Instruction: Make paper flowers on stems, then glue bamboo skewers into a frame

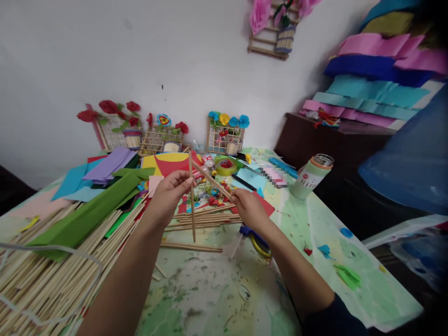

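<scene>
My left hand (175, 189) pinches an upright wooden stick (192, 214) near its upper part, thumb and fingers closed. In my right hand (248, 205) are slanting wooden sticks (213, 181), perhaps two, whose far ends reach up toward the upright one. Whether their tips touch it I cannot tell. Below both hands, several loose sticks (203, 219) lie side by side on the table. A pair of scissors (259, 242) with blue and yellow handles rests under my right wrist.
A large pile of sticks (70, 280) with green paper (87, 212) on top fills the left side. A jar (310, 179) stands at the right, near a roll of tape (226, 167). Paper-flower lattices (226, 135) lean on the wall. Paper scraps (348, 276) lie at the right edge.
</scene>
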`<state>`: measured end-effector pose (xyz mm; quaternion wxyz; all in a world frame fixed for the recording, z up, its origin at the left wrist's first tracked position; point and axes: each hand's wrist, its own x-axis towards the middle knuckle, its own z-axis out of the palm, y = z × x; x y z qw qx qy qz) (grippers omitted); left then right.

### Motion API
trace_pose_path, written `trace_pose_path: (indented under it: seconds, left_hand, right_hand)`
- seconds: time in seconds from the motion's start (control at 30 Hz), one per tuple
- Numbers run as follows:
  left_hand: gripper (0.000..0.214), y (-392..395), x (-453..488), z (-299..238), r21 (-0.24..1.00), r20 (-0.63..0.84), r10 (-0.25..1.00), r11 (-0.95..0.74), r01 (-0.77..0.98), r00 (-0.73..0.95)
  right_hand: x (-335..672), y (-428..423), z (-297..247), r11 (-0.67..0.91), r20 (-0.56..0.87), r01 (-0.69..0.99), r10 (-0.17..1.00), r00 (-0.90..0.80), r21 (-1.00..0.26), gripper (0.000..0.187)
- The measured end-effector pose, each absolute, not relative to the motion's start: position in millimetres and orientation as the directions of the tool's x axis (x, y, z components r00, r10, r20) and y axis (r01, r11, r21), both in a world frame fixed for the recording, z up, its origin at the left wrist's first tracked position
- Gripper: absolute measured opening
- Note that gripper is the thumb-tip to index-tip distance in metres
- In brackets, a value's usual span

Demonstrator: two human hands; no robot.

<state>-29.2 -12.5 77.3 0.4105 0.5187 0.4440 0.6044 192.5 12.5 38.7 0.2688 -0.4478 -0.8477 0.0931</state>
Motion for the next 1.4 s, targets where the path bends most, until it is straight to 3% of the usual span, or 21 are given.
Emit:
trace_pose_path:
  seconds: [0.07, 0.17, 0.27, 0.37, 0.5, 0.93, 1.23, 1.4]
  left_hand:
    - [0.017, -10, -32, 75, 0.965, 0.260, 0.959, -0.263, -0.009, -0.116]
    - [0.018, -13, -39, 76, 0.970, 0.244, 0.962, -0.242, 0.032, -0.123]
    - [0.016, -21, -50, 85, 0.968, 0.251, 0.943, -0.250, 0.030, -0.218]
    - [0.013, -27, -58, 96, 0.953, 0.290, 0.901, -0.304, 0.007, -0.324]
    - [0.009, -29, -59, 101, 0.948, 0.286, 0.891, -0.316, -0.029, -0.353]
    - [0.011, -23, -60, 95, 0.938, 0.333, 0.876, -0.344, 0.032, -0.348]
    - [0.015, -22, -56, 87, 0.923, 0.384, 0.876, -0.357, 0.142, -0.294]
    - [0.017, -22, -56, 85, 0.922, 0.384, 0.877, -0.346, 0.175, -0.288]
  right_hand:
    - [192, 11, 38, 0.545, 0.363, 0.581, 0.838, -0.408, -0.605, 0.023]
    - [193, 10, 32, 0.500, 0.285, 0.502, 0.849, -0.445, -0.705, 0.022]
    - [192, 7, 26, 0.552, 0.202, 0.572, 0.803, -0.560, -0.607, 0.019]
    - [185, 0, 18, 0.636, 0.070, 0.650, 0.735, -0.674, -0.416, 0.020]
    - [170, -9, 0, 0.691, -0.043, 0.688, 0.698, -0.715, -0.222, 0.018]
    - [165, -4, -20, 0.718, -0.062, 0.683, 0.682, -0.729, -0.136, 0.017]
    - [167, 1, -25, 0.633, 0.006, 0.765, 0.771, -0.637, -0.123, 0.028]
    - [173, 11, -26, 0.589, 0.031, 0.800, 0.807, -0.589, -0.116, 0.021]
